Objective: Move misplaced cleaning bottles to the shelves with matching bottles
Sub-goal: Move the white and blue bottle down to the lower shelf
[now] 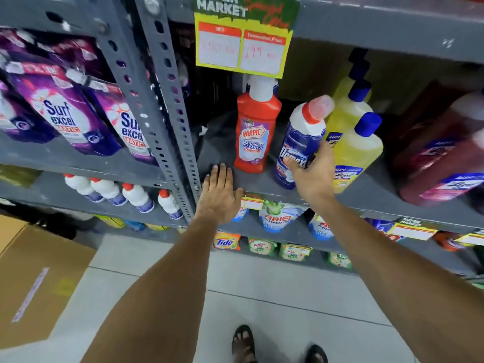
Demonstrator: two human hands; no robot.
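Note:
My right hand grips a white and blue Domex bottle with a red cap, tilted to the right on the grey shelf. A red Harpic bathroom cleaner bottle stands upright just left of it. To its right stand yellow bottles with blue caps. My left hand lies flat and open on the shelf's front edge, left of the Harpic bottle. One shelf lower on the left stands a row of white bottles with red caps that look like the Domex bottle.
Purple Surf Excel pouches fill the upper left shelf. Red bottles sit at the far right. A perforated grey upright divides the racks. A yellow price sign hangs above. Ariel and Tide packs sit below; a cardboard box stands on the floor left.

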